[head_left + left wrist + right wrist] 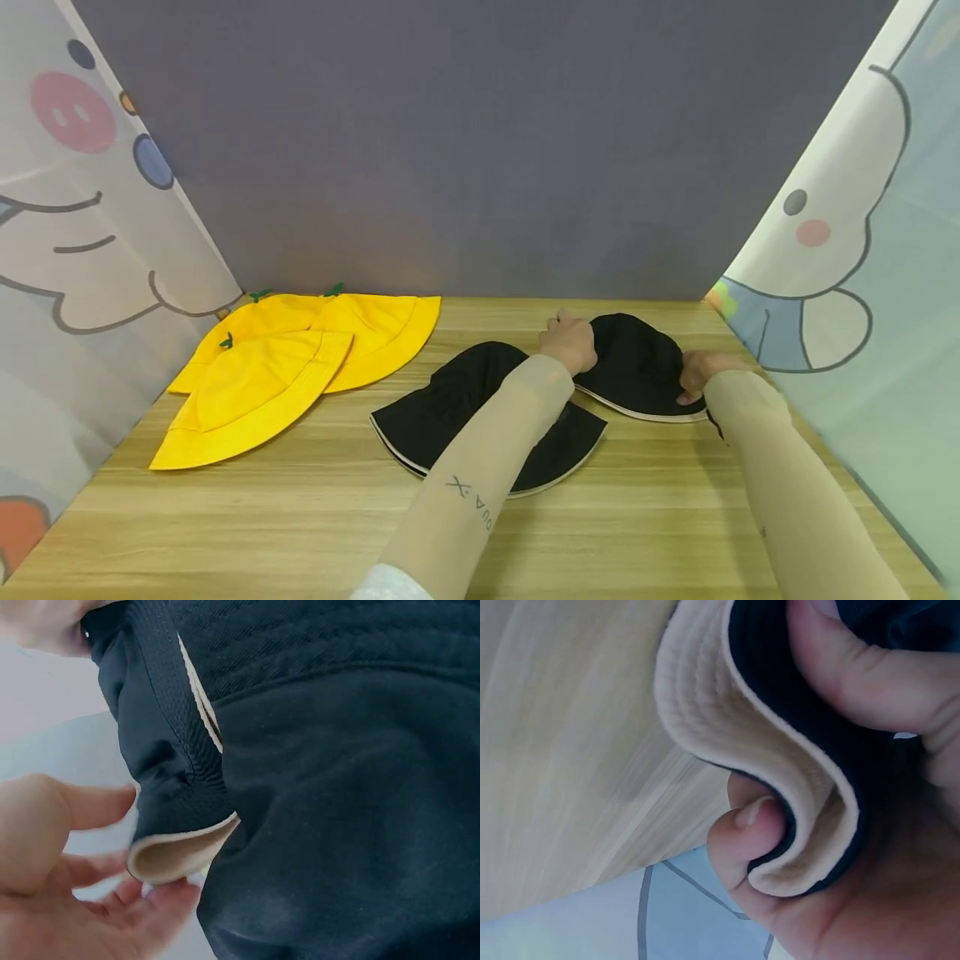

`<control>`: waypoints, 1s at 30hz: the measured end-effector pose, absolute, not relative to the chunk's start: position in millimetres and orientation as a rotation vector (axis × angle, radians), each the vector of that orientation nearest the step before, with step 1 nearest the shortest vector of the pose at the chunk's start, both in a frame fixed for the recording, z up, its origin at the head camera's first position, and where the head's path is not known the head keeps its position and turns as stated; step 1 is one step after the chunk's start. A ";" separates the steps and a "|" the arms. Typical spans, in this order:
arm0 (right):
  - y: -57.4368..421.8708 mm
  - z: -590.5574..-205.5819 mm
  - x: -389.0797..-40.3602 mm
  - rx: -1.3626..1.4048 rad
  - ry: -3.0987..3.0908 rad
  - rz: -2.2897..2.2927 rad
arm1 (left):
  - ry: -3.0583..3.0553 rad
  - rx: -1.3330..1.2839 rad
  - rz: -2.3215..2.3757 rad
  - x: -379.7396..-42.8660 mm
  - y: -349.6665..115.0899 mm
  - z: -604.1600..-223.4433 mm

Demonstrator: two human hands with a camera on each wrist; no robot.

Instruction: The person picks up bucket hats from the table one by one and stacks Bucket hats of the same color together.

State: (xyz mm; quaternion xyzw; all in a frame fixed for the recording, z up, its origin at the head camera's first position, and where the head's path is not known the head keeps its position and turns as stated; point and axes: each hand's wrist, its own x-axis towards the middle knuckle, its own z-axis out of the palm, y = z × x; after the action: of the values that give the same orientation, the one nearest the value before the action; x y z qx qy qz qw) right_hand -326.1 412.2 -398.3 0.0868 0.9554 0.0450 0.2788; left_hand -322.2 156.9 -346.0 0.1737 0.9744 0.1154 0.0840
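Note:
A black bucket hat (633, 362) with a beige-edged brim lies folded at the back right of the table, between both hands. My left hand (567, 343) is at its left end; in the left wrist view, the thumb and curled fingers (169, 900) are around the brim's folded end, which shows beige lining. At the other end my right hand (711, 371) grips the brim. The right wrist view shows this brim (780, 742) bent in an S between thumb and fingers. Another black bucket hat (465, 400) lies folded nearer, partly hidden by the left forearm.
Several yellow bucket hats (255, 387) with green sprout tips overlap at the left of the wooden table (247, 533). A grey panel (480, 150) stands behind, and cartoon-printed cloths (885, 275) flank both sides.

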 end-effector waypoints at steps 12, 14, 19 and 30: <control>396.6 -380.2 -310.1 0.215 2.571 0.002 | 2.840 0.602 0.381 -319.2 161.2 -351.1; 389.8 -368.9 -303.7 0.175 2.578 0.013 | 2.851 0.601 0.367 -318.1 161.2 -350.4; 390.7 -360.1 -297.4 0.049 2.610 -0.079 | 2.878 0.615 0.309 -316.3 160.5 -350.2; 413.7 -354.3 -288.4 -0.061 2.548 -0.579 | 2.890 0.614 0.413 -324.1 149.3 -344.9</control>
State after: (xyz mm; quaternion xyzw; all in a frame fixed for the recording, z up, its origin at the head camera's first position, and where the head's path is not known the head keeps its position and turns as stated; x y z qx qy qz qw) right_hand -288.4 413.7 -354.3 -0.0226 0.9410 -0.2139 0.2611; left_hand -324.1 149.3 -344.9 0.2051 0.9657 0.1381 0.0790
